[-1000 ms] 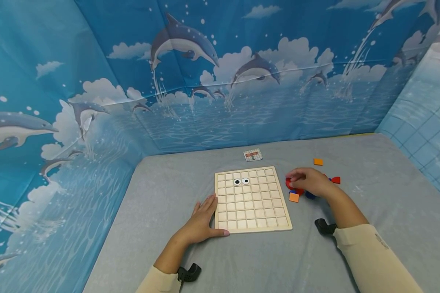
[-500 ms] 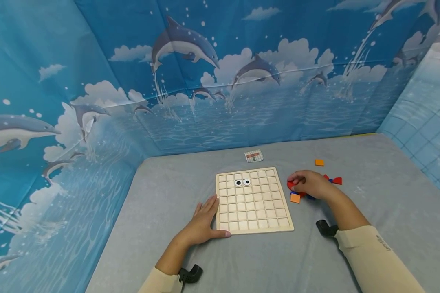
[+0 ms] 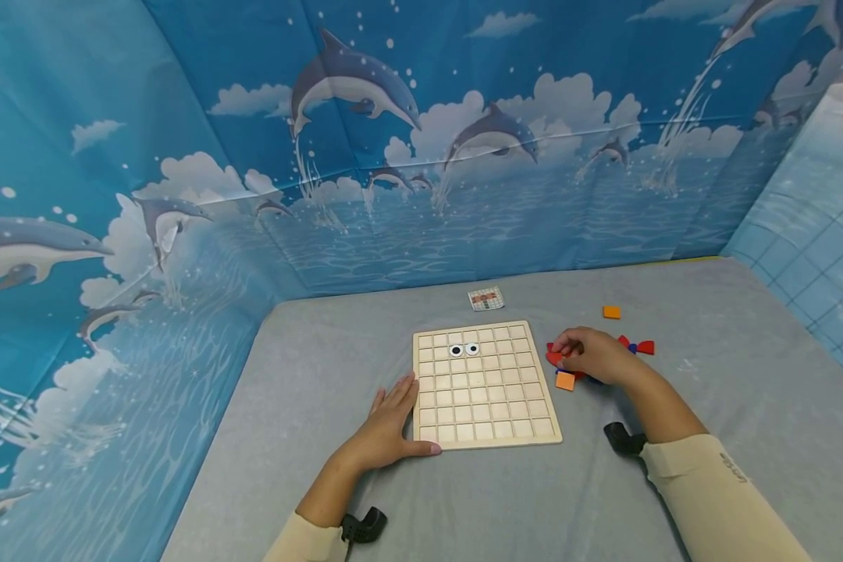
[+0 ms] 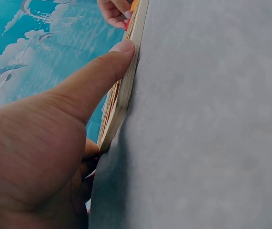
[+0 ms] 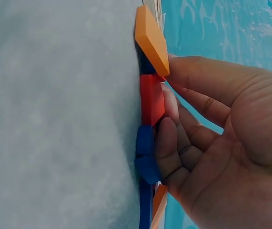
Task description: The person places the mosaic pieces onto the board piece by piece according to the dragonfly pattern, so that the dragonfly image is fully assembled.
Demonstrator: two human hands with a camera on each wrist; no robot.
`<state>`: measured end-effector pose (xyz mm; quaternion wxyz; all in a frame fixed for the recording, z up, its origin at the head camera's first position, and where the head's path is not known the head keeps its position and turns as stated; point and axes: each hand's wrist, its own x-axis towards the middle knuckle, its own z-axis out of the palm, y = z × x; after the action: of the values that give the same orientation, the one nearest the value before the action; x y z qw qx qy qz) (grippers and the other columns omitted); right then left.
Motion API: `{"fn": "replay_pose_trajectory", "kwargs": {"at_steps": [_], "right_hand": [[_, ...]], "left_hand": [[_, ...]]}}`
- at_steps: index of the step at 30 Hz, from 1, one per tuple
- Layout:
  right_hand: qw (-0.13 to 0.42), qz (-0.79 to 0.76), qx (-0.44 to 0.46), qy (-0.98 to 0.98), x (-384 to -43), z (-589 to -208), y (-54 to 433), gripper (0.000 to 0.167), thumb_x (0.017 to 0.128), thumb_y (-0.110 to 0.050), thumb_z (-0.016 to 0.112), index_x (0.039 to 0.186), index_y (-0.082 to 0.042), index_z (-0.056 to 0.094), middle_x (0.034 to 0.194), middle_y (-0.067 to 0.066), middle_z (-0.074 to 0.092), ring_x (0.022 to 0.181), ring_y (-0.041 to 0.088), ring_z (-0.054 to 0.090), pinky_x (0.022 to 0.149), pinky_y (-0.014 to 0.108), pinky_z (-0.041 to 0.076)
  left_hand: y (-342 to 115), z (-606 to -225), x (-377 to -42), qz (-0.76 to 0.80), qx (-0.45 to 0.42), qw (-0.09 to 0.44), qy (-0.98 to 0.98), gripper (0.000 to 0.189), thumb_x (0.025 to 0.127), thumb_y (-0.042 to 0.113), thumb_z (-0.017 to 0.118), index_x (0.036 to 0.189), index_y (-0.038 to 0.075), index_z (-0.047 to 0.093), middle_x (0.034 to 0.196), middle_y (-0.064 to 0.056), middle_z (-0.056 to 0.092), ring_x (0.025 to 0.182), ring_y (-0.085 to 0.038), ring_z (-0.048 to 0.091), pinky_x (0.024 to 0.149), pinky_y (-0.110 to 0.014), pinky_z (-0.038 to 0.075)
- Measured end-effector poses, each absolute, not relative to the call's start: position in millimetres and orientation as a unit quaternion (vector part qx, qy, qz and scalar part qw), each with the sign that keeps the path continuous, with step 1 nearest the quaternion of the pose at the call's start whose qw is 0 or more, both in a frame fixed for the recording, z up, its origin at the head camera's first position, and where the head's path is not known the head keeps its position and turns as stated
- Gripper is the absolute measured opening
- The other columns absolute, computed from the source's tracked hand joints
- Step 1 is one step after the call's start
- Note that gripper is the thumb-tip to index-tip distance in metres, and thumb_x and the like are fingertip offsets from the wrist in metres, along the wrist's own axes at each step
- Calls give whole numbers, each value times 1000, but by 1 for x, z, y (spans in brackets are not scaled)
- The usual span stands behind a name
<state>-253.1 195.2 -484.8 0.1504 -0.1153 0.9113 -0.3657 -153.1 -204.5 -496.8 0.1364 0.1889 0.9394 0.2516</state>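
Observation:
My left hand [image 3: 385, 431] rests at the near-left corner of a pale wooden grid board [image 3: 488, 406], its fingers along the left side and thumb at the front edge. Two white tiles with black eye dots, a left eye tile [image 3: 456, 350] and a right eye tile [image 3: 472, 349], sit in the board's upper cells. Right of the board, my right hand [image 3: 595, 355] pinches a red piece [image 3: 553, 357] at its fingertips, low over a small pile. An orange square tile [image 3: 565, 381] lies by it. In the right wrist view, blue pieces [image 5: 146, 167] and a red block [image 5: 151, 100] lie beside the curled fingers.
Behind the right hand are another orange tile [image 3: 611, 312] and a red fan-shaped piece [image 3: 645, 347] next to a blue one. A small printed card [image 3: 486, 298] lies beyond the board. A dolphin-print curtain [image 3: 421, 195] hangs behind the grey cloth-covered table [image 3: 309, 351].
The red piece at the right hand's fingertips has turned and shifted slightly left. The left hand and the board keep their places.

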Motion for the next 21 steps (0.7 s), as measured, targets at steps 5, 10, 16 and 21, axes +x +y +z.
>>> {"fn": "replay_pose_trajectory", "kwargs": {"at_steps": [5,10,16,21], "right_hand": [[147,-365,-111,913,-252,-485,194,18,94,-12,69,110,-6,66,101,9,63,88,21,54,73,30,48],[148,-369,-104,912,-251,-483,193,21,94,-13,68,113,-5,66,102,9,62,89,21,54,74,30,47],[156,-372,-96,910,-251,-482,192,25,96,-13,67,119,-3,68,101,9,61,89,22,53,73,30,47],[153,-377,-100,908,-251,-481,194,21,98,-17,65,115,-5,69,101,8,62,92,22,54,77,30,47]], "left_hand": [[-204,-497,-153,253,190,134,939,118,80,62,77,163,7,14,172,-7,8,160,-24,7,128,-57,0],[-204,-498,-154,252,191,134,939,117,80,62,77,163,7,15,172,-6,8,160,-23,8,127,-57,1],[-205,-498,-153,252,189,135,939,117,80,62,77,163,6,15,172,-6,9,160,-23,8,128,-56,0],[-205,-498,-153,253,188,138,939,118,80,63,77,163,7,15,172,-5,8,160,-22,7,128,-56,0]]}}
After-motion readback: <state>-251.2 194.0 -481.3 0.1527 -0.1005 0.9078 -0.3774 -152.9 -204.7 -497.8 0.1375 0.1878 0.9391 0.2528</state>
